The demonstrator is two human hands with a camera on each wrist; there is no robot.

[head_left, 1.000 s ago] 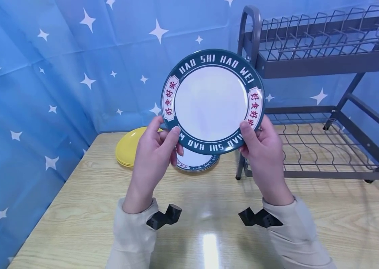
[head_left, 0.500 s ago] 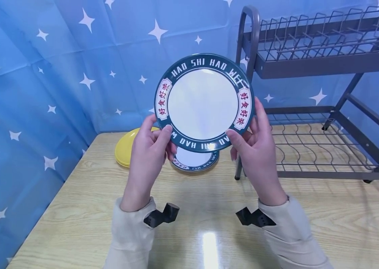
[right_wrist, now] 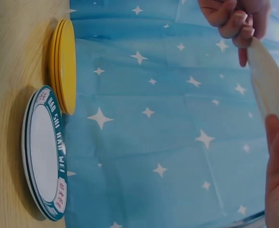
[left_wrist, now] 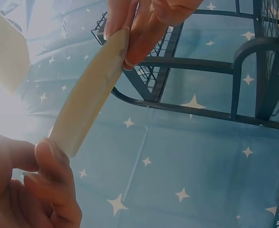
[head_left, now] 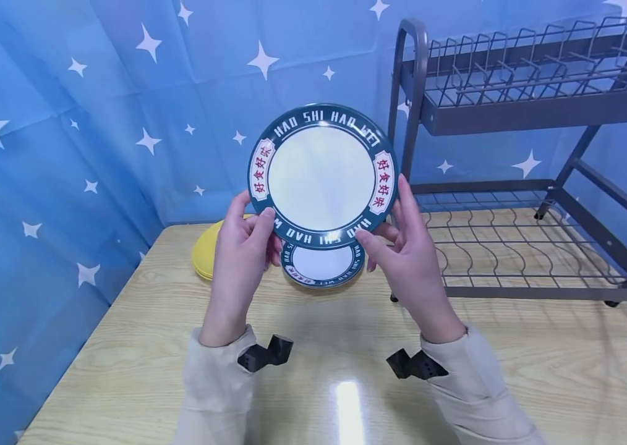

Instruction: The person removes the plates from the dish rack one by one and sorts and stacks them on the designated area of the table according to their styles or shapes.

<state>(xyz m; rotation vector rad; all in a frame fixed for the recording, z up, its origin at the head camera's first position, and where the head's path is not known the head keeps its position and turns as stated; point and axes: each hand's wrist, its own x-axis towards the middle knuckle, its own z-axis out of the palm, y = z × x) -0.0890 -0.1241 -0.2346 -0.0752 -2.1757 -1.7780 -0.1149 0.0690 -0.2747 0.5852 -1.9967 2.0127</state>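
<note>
A round plate (head_left: 321, 179) with a white middle and a dark green lettered rim is held up, face toward the head camera. My left hand (head_left: 242, 253) pinches its lower left rim, thumb in front and fingers behind. At the lower right rim, my right hand (head_left: 409, 259) grips it with the thumb on the front; its index finger lies along the edge. Both wrist views show the plate's pale underside (left_wrist: 89, 95) nearly edge-on. Below it on the table, matching green-rimmed plates (right_wrist: 44, 152) lie stacked, partly covered in the head view.
A stack of yellow plates (right_wrist: 63, 66) lies at the back left, partly behind my left hand in the head view. A dark two-tier wire dish rack (head_left: 519, 114) stands on the wooden table (head_left: 141, 346) at the right. A blue star-patterned curtain (head_left: 107, 123) hangs behind.
The held plate has moved down and to the left, and its top tilts back a little more. My right hand has moved left with it; the left hand has shifted slightly.
</note>
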